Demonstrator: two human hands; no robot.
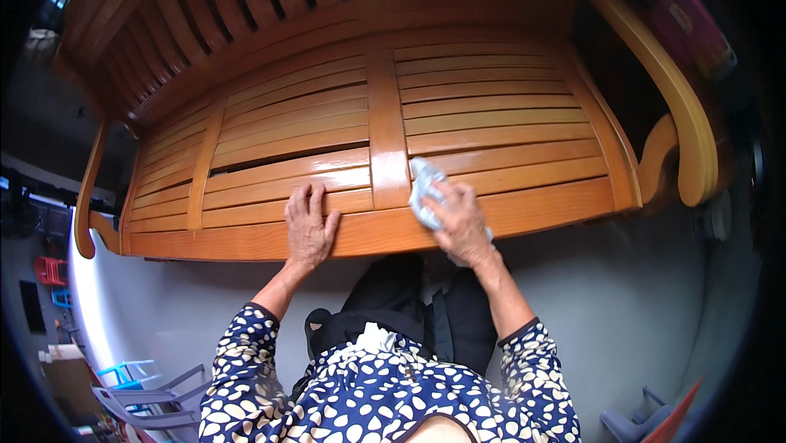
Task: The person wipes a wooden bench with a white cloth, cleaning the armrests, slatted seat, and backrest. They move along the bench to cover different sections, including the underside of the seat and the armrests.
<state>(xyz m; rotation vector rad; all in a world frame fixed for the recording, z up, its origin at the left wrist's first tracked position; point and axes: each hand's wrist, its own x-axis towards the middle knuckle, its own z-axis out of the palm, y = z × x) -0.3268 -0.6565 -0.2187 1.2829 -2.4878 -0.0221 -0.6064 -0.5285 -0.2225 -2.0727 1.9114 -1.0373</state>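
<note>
A glossy slatted wooden bench (491,107) fills the upper part of the head view. My left hand (309,226) lies flat, fingers apart, on the front slats of the seat, left of the centre rail. My right hand (460,223) grips a crumpled pale blue-grey cloth (422,185) and presses it onto the front slats just right of the centre rail (385,115). Both forearms in blue sleeves with white spots come up from the lower edge.
The bench's curved right armrest (679,99) and left armrest (86,197) flank the seat. One slat gap (270,163) on the left half looks wider. Grey floor (622,304) lies below. Plastic chairs (139,398) stand at the lower left, another chair (655,422) at the lower right.
</note>
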